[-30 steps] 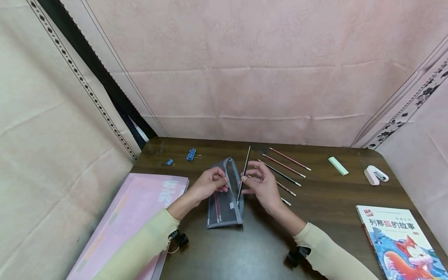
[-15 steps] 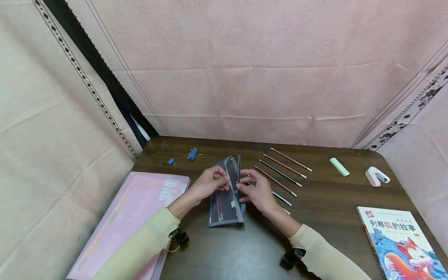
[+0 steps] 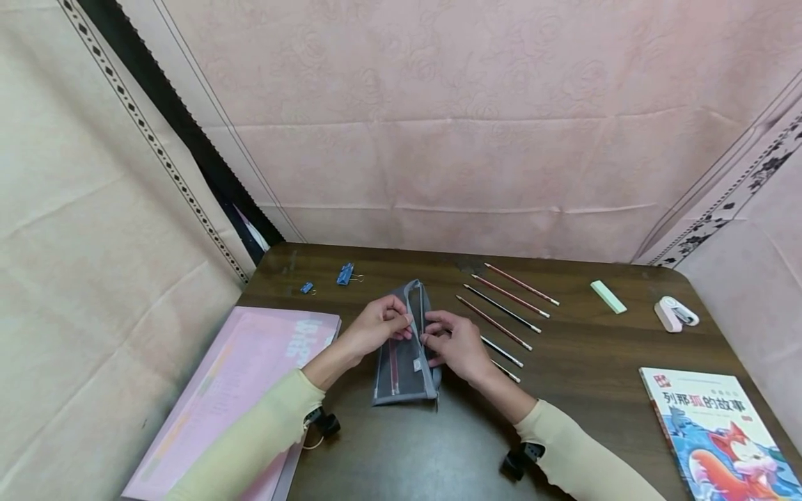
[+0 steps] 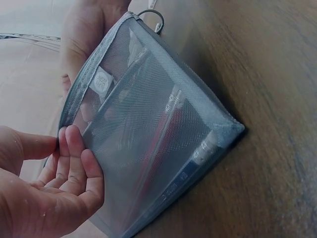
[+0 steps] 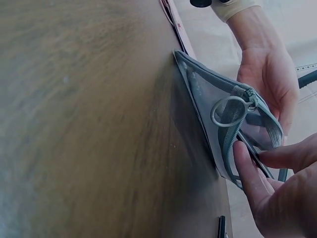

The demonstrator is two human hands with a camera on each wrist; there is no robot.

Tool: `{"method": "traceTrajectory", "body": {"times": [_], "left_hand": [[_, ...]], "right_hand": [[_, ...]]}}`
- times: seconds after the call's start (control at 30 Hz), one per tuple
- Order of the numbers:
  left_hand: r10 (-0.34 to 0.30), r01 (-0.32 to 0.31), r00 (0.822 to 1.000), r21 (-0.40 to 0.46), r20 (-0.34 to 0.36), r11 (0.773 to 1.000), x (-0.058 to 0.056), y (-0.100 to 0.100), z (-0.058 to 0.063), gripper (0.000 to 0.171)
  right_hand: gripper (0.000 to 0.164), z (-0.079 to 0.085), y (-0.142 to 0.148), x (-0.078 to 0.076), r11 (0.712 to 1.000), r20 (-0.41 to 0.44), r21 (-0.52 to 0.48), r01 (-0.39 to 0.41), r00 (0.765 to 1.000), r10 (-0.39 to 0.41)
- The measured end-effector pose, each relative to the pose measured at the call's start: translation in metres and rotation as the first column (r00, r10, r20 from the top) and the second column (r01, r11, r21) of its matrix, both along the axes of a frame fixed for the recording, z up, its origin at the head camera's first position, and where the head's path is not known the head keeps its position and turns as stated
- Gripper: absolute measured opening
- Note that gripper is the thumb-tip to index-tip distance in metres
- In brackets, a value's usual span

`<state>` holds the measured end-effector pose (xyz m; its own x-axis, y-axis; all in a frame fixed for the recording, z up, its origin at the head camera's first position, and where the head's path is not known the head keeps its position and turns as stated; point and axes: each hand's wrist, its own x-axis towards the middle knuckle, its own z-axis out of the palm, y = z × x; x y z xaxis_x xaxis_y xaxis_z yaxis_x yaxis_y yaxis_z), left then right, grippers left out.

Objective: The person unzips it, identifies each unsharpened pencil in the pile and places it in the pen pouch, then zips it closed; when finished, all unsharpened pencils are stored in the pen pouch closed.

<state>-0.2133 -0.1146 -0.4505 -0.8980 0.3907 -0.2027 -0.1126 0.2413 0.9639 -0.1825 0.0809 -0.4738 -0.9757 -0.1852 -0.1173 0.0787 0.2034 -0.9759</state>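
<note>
A grey mesh pencil case [image 3: 401,381] stands on the brown desk, its zipped top spread apart. My left hand [image 3: 374,328] pinches the left edge of the opening between thumb and fingers. At the opening's right side, my right hand [image 3: 462,346] holds a dark pencil [image 5: 248,144] between thumb and fingers; most of that pencil is inside the case or hidden by the fingers. Through the mesh in the left wrist view, a red pencil [image 4: 162,130] and a blue pencil [image 4: 182,174] show inside. A ring zip pull [image 5: 229,111] hangs at the near end.
Several pencils [image 3: 504,319] lie slanted to the right of the case. Two blue binder clips [image 3: 345,274] sit at back left, above a pink folder [image 3: 250,390]. A pale green stick [image 3: 608,296], a white stapler [image 3: 675,314] and a picture book [image 3: 720,424] lie right.
The dark pencil, earlier sticking up above the case, has gone down into it with my right hand, which shifted slightly left. My left hand keeps its grip on the edge.
</note>
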Motion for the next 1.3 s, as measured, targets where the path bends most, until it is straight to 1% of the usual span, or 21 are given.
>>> {"method": "traceTrajectory", "body": {"times": [0.27, 0.53, 0.67, 0.9, 1.03, 1.17, 1.3], "left_hand": [[-0.010, 0.010, 1.000, 0.012, 0.002, 1.000, -0.001, 0.002, -0.002, 0.015], [-0.025, 0.025, 1.000, 0.032, 0.001, 0.999, 0.001, 0.002, -0.003, 0.016], [-0.032, 0.032, 0.999, 0.039, -0.004, 0.999, 0.001, 0.002, -0.003, 0.017], [-0.021, 0.021, 1.000, 0.028, 0.009, 0.999, 0.002, 0.002, -0.001, 0.016], [-0.016, 0.015, 1.000, 0.034, 0.008, 0.999, 0.001, 0.001, -0.001, 0.015], [-0.004, 0.003, 1.000, 0.035, 0.001, 0.999, 0.001, -0.001, -0.002, 0.015], [0.006, -0.006, 1.000, 0.030, 0.000, 1.000, 0.001, -0.004, -0.003, 0.017]], "right_hand": [[0.042, 0.000, -0.002, -0.002, 0.998, -0.011, 0.068, 0.001, 1.000, 0.000], [0.038, -0.003, -0.004, -0.005, 0.987, -0.068, 0.160, 0.007, 0.998, 0.004], [0.037, -0.005, -0.005, -0.006, 0.984, -0.093, 0.180, 0.005, 0.996, 0.012], [0.037, -0.005, -0.006, -0.008, 0.985, -0.118, 0.174, 0.016, 0.993, 0.005], [0.037, -0.004, -0.005, -0.009, 0.987, -0.111, 0.158, -0.007, 0.993, 0.025], [0.037, -0.002, 0.002, -0.007, 0.995, -0.104, 0.088, -0.051, 0.993, 0.060], [0.033, 0.001, 0.015, -0.006, 0.998, -0.152, -0.008, -0.066, 0.986, 0.064]]}}
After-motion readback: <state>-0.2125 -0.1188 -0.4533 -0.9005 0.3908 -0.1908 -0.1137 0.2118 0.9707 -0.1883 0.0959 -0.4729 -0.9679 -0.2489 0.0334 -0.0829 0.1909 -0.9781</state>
